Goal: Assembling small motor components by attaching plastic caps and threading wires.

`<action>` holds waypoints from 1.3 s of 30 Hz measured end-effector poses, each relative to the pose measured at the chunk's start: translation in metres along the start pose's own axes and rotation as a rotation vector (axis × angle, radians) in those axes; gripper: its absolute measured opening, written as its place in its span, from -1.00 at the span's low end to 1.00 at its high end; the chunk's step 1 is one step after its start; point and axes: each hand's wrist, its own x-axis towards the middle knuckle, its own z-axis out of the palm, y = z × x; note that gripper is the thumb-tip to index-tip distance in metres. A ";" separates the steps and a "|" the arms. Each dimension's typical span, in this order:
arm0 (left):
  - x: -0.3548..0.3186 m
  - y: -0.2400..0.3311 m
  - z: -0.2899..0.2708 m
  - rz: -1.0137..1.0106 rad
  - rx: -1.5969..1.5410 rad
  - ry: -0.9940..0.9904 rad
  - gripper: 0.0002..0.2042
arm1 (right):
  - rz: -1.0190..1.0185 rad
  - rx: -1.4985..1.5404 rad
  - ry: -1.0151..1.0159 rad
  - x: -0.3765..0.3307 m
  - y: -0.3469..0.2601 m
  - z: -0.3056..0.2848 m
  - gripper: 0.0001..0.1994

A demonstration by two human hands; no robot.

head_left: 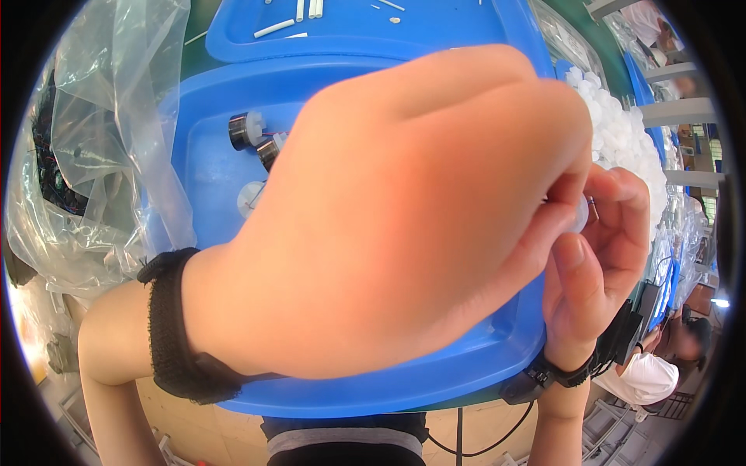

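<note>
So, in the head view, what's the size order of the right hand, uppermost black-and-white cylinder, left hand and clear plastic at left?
1. Left hand
2. Clear plastic at left
3. Right hand
4. Uppermost black-and-white cylinder
Nearness to the camera likely enlarges the first.

Site type: a workshop, evidently for light assembly of small electrical parts. Reference item: the near blue tray (350, 400). Indications are as follows. Inside the near blue tray: black cylindrical parts (243, 131) with white fittings and thin wire. Directly beyond it: a second blue tray (435, 35) holding cut white tubes (274, 29). To its right: a bulk heap of translucent white pieces (629, 132). To its left: large clear plastic bags (109, 194), with dark, wired contents showing. Beneath it: a green work surface (200, 19). Farther right of it: a person in a white top (649, 379).
</note>
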 end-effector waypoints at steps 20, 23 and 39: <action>0.005 0.004 -0.016 -0.061 -0.083 -0.100 -0.81 | 0.006 -0.277 0.013 0.002 -0.004 0.003 -0.70; 0.000 0.006 -0.011 -0.117 -0.141 -0.037 -0.81 | -0.027 -0.257 -0.034 0.003 -0.003 0.004 -0.70; -0.006 0.005 -0.004 -0.068 -0.083 0.015 -0.81 | 0.004 -0.224 0.147 -0.002 -0.009 0.020 -0.69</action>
